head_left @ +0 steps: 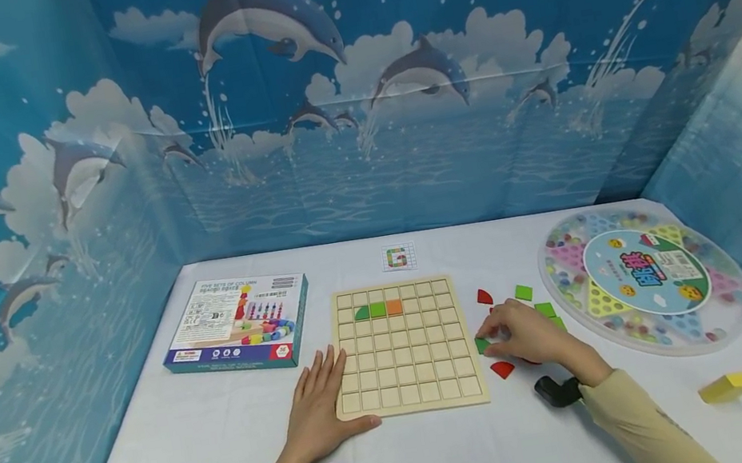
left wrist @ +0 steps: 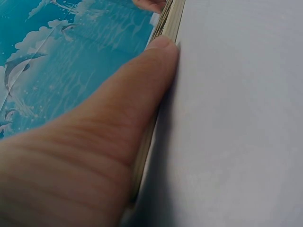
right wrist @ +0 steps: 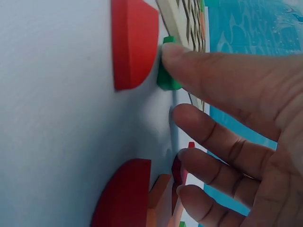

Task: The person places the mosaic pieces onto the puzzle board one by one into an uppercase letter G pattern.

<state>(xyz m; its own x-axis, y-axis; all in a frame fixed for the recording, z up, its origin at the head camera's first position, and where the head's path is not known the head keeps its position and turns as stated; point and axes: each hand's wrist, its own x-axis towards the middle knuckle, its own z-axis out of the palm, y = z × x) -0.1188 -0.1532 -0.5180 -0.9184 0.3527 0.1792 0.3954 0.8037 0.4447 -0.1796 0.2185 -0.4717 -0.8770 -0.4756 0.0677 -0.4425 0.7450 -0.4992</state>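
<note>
My left hand (head_left: 322, 409) rests spread at the near left corner of a square wooden grid board (head_left: 401, 372). In the left wrist view its thumb (left wrist: 142, 78) lies along the board's edge. A dark green quarter-circle (head_left: 362, 313), a light green square (head_left: 378, 309) and an orange square (head_left: 393, 306) sit side by side in the board's upper rows. Just off the board's right edge, my right hand (head_left: 524, 333) pinches a small dark green piece (right wrist: 168, 78); the thumb presses it, while the index finger's contact is mostly hidden. Red quarter-circles (head_left: 502, 369) lie around that hand.
Light green squares (head_left: 523, 292) lie beyond the right hand. A printed pattern card (head_left: 398, 257) lies behind the board. A boxed toy set (head_left: 240, 323) is at left, a round clear game case (head_left: 644, 281) at right, and a yellow block (head_left: 728, 387) at near right.
</note>
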